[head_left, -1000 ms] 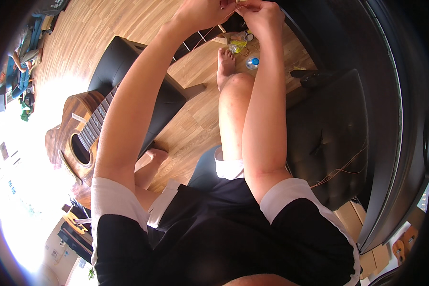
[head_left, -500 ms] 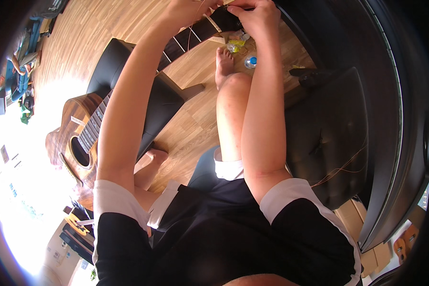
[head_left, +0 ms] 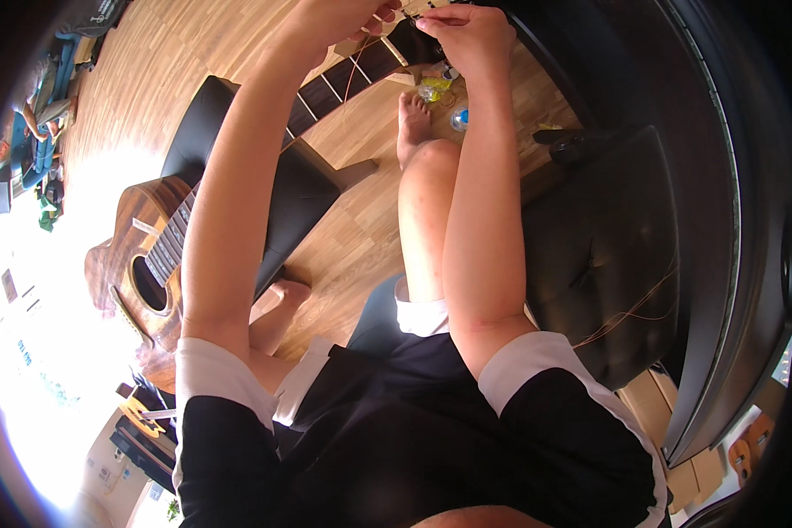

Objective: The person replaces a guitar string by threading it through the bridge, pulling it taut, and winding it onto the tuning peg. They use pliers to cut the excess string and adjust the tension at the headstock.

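An acoustic guitar (head_left: 125, 236) with a brown wooden body lies across a black padded bench at the left. Its neck (head_left: 330, 90) runs up and right beneath my left forearm to the dark headstock (head_left: 416, 42). At the top edge, my left hand (head_left: 348, 19) has curled fingers around a thin copper-coloured guitar string (head_left: 353, 75), whose end dangles over the neck. Close to it, my right hand (head_left: 472, 37) pinches thumb and forefinger together beside the headstock. What lies in that pinch is too small to make out. The upper part of the left hand is cut off.
The black bench (head_left: 304, 189) supports the guitar. A blue-capped bottle (head_left: 459, 120) and a yellow-green wrapper (head_left: 433, 88) lie on the wooden floor past my bare foot. Loose copper strings (head_left: 625, 314) rest on a black cushioned seat (head_left: 603, 229) at the right.
Both hands have come slightly down in view, and more of the fingers shows. The dangling string has shifted a little, and the headstock sits slightly lower left.
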Tool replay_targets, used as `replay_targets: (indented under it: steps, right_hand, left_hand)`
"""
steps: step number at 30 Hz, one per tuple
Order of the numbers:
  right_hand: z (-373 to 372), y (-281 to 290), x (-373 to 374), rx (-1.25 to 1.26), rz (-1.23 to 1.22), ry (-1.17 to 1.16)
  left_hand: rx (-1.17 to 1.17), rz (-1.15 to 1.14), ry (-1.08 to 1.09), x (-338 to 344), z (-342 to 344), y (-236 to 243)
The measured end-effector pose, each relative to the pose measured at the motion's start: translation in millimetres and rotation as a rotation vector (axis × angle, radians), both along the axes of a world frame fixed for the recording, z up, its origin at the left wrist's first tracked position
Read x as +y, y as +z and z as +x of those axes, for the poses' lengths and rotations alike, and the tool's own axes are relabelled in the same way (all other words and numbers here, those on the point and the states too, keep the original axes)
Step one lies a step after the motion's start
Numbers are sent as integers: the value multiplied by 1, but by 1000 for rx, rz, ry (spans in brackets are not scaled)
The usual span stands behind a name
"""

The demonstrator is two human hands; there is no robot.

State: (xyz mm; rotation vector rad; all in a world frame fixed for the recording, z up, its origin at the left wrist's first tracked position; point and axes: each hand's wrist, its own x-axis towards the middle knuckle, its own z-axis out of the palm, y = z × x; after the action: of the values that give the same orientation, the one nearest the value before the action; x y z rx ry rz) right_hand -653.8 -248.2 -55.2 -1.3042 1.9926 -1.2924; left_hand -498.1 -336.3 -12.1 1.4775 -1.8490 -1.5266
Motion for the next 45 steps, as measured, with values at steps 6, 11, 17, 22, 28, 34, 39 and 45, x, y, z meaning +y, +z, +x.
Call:
replay_targets:
  steps: [6, 11, 17, 22, 28, 34, 39, 45]
  right_hand:
    - [0, 0, 0, -42, 47, -24]
    - [2, 6, 1, -24, 71, -27]
    - [0, 1, 1, -33, 12, -14]
    - [-1, 4, 1, -6, 67, -4]
    - [2, 8, 0, -9, 122, -14]
    - [-3, 5, -5, -27, 211, -64]
    - [-2, 10, -4, -25, 217, -52]
    - [1, 17, -4, -50, 246, -76]
  left_hand:
    - [-129, -106, -11, 15, -4, 14]
    - [-248, -162, -65, 13, 2, 15]
    - [-183, -346, -37, 24, -14, 22]
    - [-126, -688, -57, 39, -20, 8]
    - [-124, -737, -84, 39, -22, -6]
    - [-116, -763, -28, 41, -23, -3]
    - [-139, -786, -38, 41, -19, -4]
    - [-100, -823, -118, 40, -18, -5]
